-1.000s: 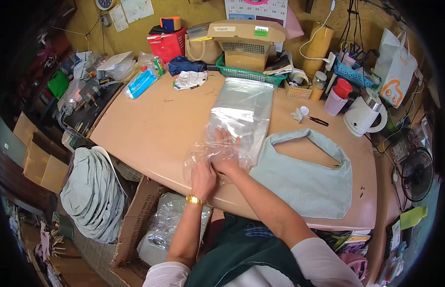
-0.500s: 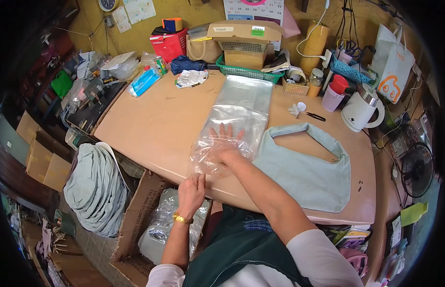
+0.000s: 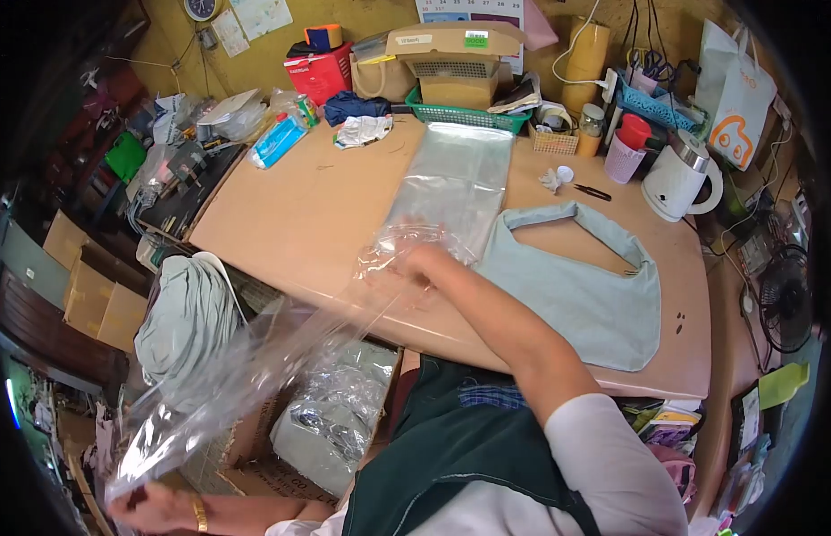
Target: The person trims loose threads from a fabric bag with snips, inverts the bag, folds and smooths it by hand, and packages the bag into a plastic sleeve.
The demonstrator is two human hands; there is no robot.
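A clear plastic bag (image 3: 255, 357) stretches from the table out to the lower left. At its far end my left hand (image 3: 152, 507), with a gold bracelet at the wrist, is closed on the plastic. My right hand (image 3: 424, 255) lies on the table's stack of clear bags (image 3: 451, 174), partly under crumpled plastic; its fingers are spread but blurred. To the right of that hand a pale green cloth bag (image 3: 576, 295) lies flat, its strap looped toward the back.
A cardboard box (image 3: 255, 438) holding wrapped items stands below the table edge. Left of it is a pile of pale green cloth (image 3: 188, 322). Small black snips (image 3: 592, 192), a white kettle (image 3: 684, 179) and a green basket (image 3: 469, 114) stand or lie farther back.
My left hand has swung down and far left, drawing a clear bag out long. My right hand has stayed on the stack. The view has shifted slightly.
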